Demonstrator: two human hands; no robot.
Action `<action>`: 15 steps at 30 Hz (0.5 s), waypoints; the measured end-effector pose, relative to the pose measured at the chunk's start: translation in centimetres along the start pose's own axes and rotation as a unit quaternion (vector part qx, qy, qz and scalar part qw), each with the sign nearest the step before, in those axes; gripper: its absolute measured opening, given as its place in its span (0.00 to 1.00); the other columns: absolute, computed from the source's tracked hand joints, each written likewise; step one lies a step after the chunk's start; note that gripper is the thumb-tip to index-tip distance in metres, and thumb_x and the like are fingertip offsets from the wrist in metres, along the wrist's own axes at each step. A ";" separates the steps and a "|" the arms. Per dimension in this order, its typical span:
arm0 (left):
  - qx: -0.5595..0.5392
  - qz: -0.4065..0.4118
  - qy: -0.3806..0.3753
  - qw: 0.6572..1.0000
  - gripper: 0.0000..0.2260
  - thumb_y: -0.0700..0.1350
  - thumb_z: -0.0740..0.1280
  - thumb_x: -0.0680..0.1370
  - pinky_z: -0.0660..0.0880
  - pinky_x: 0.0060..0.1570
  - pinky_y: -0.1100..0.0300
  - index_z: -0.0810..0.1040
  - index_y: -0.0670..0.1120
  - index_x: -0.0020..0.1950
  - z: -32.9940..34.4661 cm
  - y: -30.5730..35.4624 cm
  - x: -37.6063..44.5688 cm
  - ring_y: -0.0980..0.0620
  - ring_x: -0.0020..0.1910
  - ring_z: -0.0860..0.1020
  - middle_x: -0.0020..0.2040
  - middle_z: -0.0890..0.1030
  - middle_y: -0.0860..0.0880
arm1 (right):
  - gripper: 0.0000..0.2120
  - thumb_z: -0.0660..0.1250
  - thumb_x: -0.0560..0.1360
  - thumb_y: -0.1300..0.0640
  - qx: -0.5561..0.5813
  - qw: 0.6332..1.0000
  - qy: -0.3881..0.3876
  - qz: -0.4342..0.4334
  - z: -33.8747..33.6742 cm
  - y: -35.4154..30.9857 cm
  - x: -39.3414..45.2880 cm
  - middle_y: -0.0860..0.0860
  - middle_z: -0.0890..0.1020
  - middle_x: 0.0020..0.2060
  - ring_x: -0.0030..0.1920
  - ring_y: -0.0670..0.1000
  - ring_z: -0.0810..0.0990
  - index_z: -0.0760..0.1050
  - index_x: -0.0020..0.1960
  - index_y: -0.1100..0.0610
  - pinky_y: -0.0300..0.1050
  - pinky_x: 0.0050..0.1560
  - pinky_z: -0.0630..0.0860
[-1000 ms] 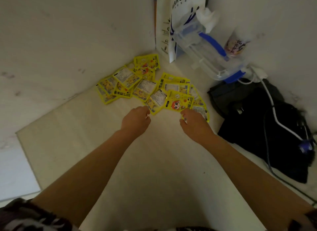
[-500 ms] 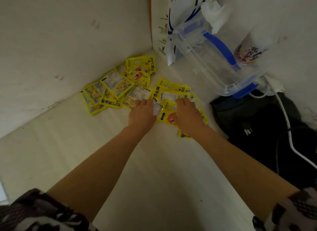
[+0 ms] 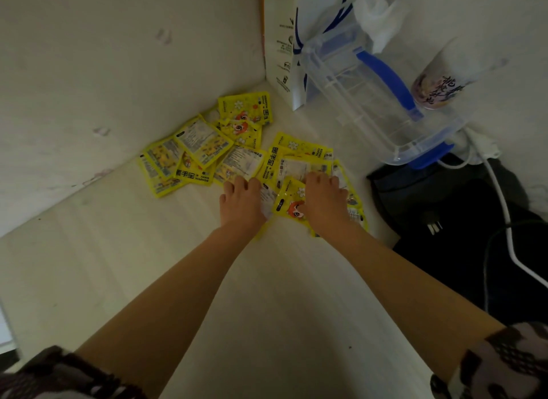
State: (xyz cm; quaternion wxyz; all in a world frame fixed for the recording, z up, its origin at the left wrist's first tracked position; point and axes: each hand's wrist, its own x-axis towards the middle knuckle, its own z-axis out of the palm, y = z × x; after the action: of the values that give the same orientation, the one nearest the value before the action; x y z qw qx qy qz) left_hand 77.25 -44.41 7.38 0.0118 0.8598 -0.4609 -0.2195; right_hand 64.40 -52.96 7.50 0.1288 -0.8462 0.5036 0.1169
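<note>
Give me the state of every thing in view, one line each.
hand-warmer packets: scattered, overlapping, some face up, some face down.
left hand: fingers resting on the packets.
right hand: fingers spread on the packets.
clear box: tilted, leaning.
paper bag: upright in the corner.
white cable: draped over the black bag.
</note>
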 end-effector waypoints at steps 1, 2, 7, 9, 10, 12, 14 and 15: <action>-0.009 -0.004 -0.010 1.000 0.27 0.48 0.73 0.70 0.66 0.61 0.49 0.67 0.47 0.66 0.0 -0.2 -0.2 0.40 0.65 0.64 0.65 0.67 0.43 | 0.22 0.70 0.73 0.59 -0.014 1.000 -0.007 -0.008 0.0 -0.1 -0.2 0.58 0.72 0.63 0.63 0.61 0.69 0.67 0.65 0.59 0.59 0.58 0.70; -0.018 -0.007 -0.018 1.000 0.28 0.47 0.74 0.70 0.66 0.60 0.48 0.66 0.47 0.66 0.0 -0.4 -0.5 0.40 0.64 0.64 0.65 0.67 0.44 | 0.22 0.70 0.73 0.59 -0.022 1.000 -0.011 -0.018 0.0 -0.1 -0.4 0.58 0.71 0.63 0.63 0.62 0.69 0.68 0.65 0.60 0.59 0.59 0.70; -0.035 -0.043 -0.076 0.996 0.34 0.47 0.77 0.67 0.67 0.61 0.46 0.64 0.48 0.67 0.5 -1.9 -2.1 0.41 0.64 0.67 0.64 0.68 0.44 | 0.19 0.67 0.75 0.61 0.009 0.997 0.010 -0.077 0.2 -0.4 -2.2 0.59 0.74 0.60 0.59 0.61 0.72 0.69 0.64 0.61 0.56 0.58 0.71; -0.064 -0.056 -0.083 0.993 0.33 0.45 0.77 0.66 0.70 0.58 0.45 0.65 0.47 0.66 0.5 -2.5 -2.7 0.40 0.62 0.70 0.61 0.68 0.44 | 0.16 0.65 0.77 0.59 0.043 0.995 0.011 -0.086 0.0 -0.5 -3.0 0.58 0.76 0.56 0.57 0.61 0.75 0.68 0.63 0.60 0.55 0.54 0.71; -0.084 -0.056 -0.076 0.992 0.30 0.43 0.76 0.67 0.72 0.56 0.45 0.66 0.46 0.65 0.4 -2.8 -2.8 0.39 0.59 0.73 0.61 0.68 0.43 | 0.16 0.65 0.77 0.58 0.061 0.994 0.011 -0.087 -0.2 -0.5 -3.4 0.57 0.78 0.54 0.55 0.61 0.76 0.67 0.63 0.59 0.54 0.51 0.71; -0.114 -0.049 -0.052 0.991 0.24 0.41 0.73 0.70 0.74 0.52 0.46 0.69 0.45 0.63 0.2 -3.3 -2.9 0.37 0.55 0.75 0.59 0.68 0.42 | 0.17 0.66 0.76 0.56 0.100 0.992 0.006 -0.083 -0.7 -0.1 -4.1 0.56 0.79 0.52 0.54 0.60 0.77 0.67 0.63 0.57 0.53 0.49 0.71; -0.130 -0.034 -0.031 0.990 0.18 0.41 0.71 0.72 0.73 0.48 0.49 0.72 0.43 0.59 -0.3 -3.5 -2.7 0.38 0.52 0.75 0.56 0.70 0.42 | 0.18 0.67 0.76 0.53 0.137 0.988 -0.003 -0.071 -1.2 0.6 -4.8 0.55 0.79 0.52 0.54 0.60 0.78 0.68 0.63 0.55 0.54 0.49 0.72; -0.141 -0.021 -0.026 0.989 0.15 0.41 0.71 0.72 0.73 0.44 0.50 0.72 0.43 0.56 -0.7 -3.4 -2.5 0.39 0.50 0.75 0.53 0.72 0.42 | 0.18 0.67 0.76 0.53 0.151 0.987 -0.008 -0.060 -1.5 1.2 -5.1 0.55 0.79 0.53 0.54 0.60 0.78 0.68 0.63 0.55 0.54 0.50 0.73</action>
State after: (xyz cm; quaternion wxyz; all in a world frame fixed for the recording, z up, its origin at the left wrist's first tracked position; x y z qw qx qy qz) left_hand 79.04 -40.63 8.19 0.1164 0.8527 -0.4076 -0.3053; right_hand 61.07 -49.81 10.45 0.2658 -0.8449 0.4627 0.0380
